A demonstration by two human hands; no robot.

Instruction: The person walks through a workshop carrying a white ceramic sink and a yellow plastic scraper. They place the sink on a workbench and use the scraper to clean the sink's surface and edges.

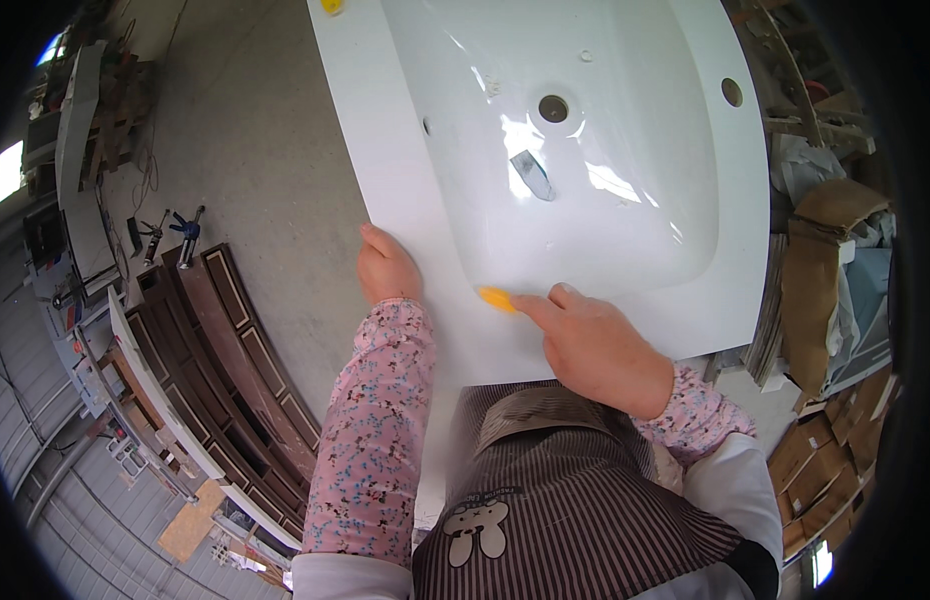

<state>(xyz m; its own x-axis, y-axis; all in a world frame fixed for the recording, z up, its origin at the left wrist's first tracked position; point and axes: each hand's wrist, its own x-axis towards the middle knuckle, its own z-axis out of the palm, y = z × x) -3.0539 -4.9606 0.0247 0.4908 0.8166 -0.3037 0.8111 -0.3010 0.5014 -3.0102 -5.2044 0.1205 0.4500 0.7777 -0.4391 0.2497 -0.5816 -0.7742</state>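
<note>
A white washbasin (pixel 390 187) lies in front of me, its bowl facing up. It has a round drain hole, a tap hole in the right rim and a small overflow hole on the left. My left hand (pixel 390 270) grips the basin's left edge. My right hand (pixel 603 341) pinches a small yellow tool or pad (pixel 498 299) against the near rim, by the bowl's corner; its far end is covered by my fingers. A flat grey, pointed piece (pixel 534 176) rests inside the bowl near the drain. Another small yellow thing (pixel 331 6) is on the far left corner.
Dark brown panelled doors (pixel 224 390) lie to the left, with a blue caulking gun (pixel 187 234) and a second caulking gun (pixel 155 238) by their far end. Torn cardboard (pixel 814 300) and wrapped goods stand close on the right. Cardboard boxes (pixel 817 465) are stacked behind.
</note>
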